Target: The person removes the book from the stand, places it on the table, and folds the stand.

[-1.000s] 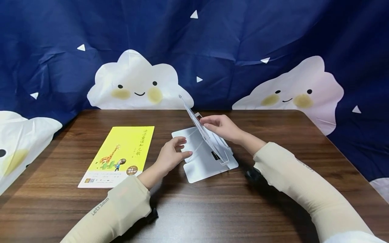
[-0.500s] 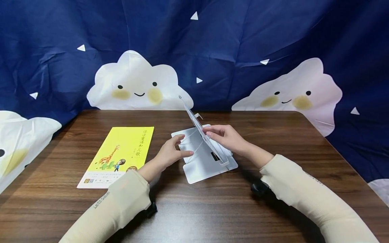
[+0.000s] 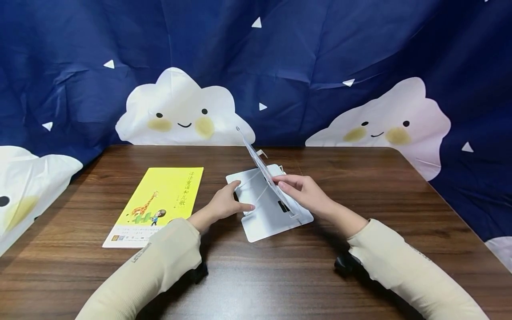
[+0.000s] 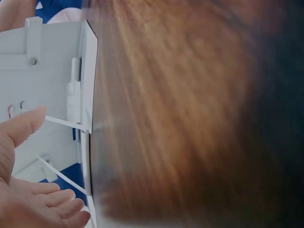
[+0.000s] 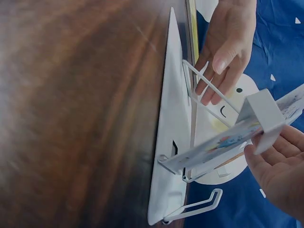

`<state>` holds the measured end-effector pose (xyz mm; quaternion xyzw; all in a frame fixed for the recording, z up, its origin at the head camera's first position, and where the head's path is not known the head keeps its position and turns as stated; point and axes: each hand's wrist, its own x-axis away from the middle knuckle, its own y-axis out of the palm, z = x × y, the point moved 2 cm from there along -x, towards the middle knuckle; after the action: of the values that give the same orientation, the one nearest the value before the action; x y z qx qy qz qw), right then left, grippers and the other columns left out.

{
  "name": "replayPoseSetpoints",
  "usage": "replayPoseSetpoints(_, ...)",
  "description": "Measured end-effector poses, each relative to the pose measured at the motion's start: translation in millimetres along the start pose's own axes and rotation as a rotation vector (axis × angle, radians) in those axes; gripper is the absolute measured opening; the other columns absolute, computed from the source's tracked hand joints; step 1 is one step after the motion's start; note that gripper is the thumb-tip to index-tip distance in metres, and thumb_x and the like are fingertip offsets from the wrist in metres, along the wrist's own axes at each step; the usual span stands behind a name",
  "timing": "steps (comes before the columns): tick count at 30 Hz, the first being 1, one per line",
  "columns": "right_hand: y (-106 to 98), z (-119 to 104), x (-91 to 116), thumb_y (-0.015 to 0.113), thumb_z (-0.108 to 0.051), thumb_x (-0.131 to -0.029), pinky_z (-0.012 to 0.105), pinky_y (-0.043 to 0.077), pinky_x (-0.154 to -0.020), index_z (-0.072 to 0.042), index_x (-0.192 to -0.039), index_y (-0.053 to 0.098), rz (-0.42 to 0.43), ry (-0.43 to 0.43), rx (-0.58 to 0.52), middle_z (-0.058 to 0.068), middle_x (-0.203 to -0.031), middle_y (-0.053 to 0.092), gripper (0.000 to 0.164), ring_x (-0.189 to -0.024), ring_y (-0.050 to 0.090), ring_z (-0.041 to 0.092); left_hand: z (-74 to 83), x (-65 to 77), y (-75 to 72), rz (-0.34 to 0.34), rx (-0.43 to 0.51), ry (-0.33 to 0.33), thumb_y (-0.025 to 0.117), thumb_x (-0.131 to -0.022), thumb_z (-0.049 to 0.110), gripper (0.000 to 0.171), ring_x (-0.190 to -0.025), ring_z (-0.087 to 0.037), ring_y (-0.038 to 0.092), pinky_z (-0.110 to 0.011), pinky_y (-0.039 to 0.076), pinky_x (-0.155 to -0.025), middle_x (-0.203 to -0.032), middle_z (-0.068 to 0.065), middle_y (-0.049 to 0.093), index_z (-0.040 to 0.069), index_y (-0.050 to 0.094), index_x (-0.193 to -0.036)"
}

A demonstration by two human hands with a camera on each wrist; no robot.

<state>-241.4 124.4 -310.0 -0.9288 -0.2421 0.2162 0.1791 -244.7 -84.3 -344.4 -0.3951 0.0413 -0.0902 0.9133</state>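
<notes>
A white folding book stand has its flat base (image 3: 262, 224) on the table and its panel (image 3: 256, 155) tilted up to the left. In the right wrist view the panel's face carries a colourful print, with a white bracket (image 5: 263, 111) across it. My left hand (image 3: 224, 202) is at the base's left edge, thumb and fingers spread apart. The left wrist view shows its thumb beside a thin wire strut (image 4: 66, 123). On the panel's right side, my right hand (image 3: 308, 193) touches the face with its fingertips, near the bracket in the right wrist view.
A yellow book (image 3: 168, 191) with a giraffe on its cover lies to the left of the stand. A wire hook (image 5: 204, 204) sticks out from the base. Behind the wooden table (image 3: 256, 284) hangs a blue curtain (image 3: 288, 53) with smiling clouds.
My right hand has moved down along the panel, toward me and slightly right. My left hand has edged closer onto the base's left edge. The panel keeps its tilt.
</notes>
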Motion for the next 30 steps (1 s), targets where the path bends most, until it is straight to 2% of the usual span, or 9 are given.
replayPoseSetpoints(4, 2, 1, 6, 0.049, -0.009, -0.088, 0.026, 0.041, -0.083, 0.005, -0.113, 0.053, 0.019, -0.012, 0.009, 0.014, -0.113, 0.053, 0.029, -0.103, 0.048, 0.018, -2.0, -2.7, 3.8, -0.006, -0.001, 0.007, 0.074, -0.064, 0.031, 0.084, -0.112, -0.028, 0.039, -0.036, 0.032, -0.092, -0.125, -0.018, 0.041, -0.004, 0.033, -0.128)
replayPoseSetpoints(9, 4, 2, 13, 0.051, -0.010, -0.087, 0.026, 0.041, -0.083, 0.003, -0.115, 0.053, 0.017, 0.012, -0.046, 0.013, -0.117, 0.051, 0.031, -0.105, 0.047, 0.019, -3.3, -4.0, 8.1, -0.006, -0.012, 0.018, 0.074, -0.065, 0.030, 0.084, -0.113, -0.028, 0.039, -0.036, 0.032, -0.092, -0.125, -0.020, 0.040, -0.007, 0.033, -0.127)
replayPoseSetpoints(19, 6, 3, 26, 0.055, -0.009, -0.085, 0.026, 0.040, -0.085, 0.003, -0.114, 0.053, 0.031, 0.018, -0.085, 0.013, -0.117, 0.051, 0.032, -0.107, 0.046, 0.022, -4.0, -3.3, 10.9, 0.059, -0.005, 0.051, 0.075, -0.064, 0.028, 0.078, -0.107, -0.030, 0.043, -0.037, 0.035, -0.089, -0.119, -0.022, 0.045, -0.008, 0.038, -0.123)
replayPoseSetpoints(24, 7, 2, 31, 0.057, -0.009, -0.083, 0.033, 0.035, -0.090, 0.001, -0.115, 0.053, 0.029, 0.006, -0.053, 0.011, -0.119, 0.050, 0.033, -0.111, 0.043, 0.018, -4.3, -3.1, 11.7, 0.070, -0.011, 0.057, 0.075, -0.063, 0.029, 0.078, -0.106, -0.030, 0.044, -0.037, 0.036, -0.089, -0.118, -0.022, 0.046, -0.008, 0.039, -0.122)
replayPoseSetpoints(30, 7, 3, 34, 0.064, -0.009, -0.078, 0.028, 0.032, -0.093, -0.001, -0.114, 0.054, 0.054, -0.013, 0.015, 0.009, -0.118, 0.051, 0.038, -0.112, 0.042, 0.018, -4.1, -3.6, 13.0, 0.064, -0.013, 0.088, 0.074, -0.064, 0.028, 0.079, -0.109, -0.031, 0.041, -0.038, 0.034, -0.090, -0.120, -0.023, 0.044, -0.009, 0.038, -0.123)
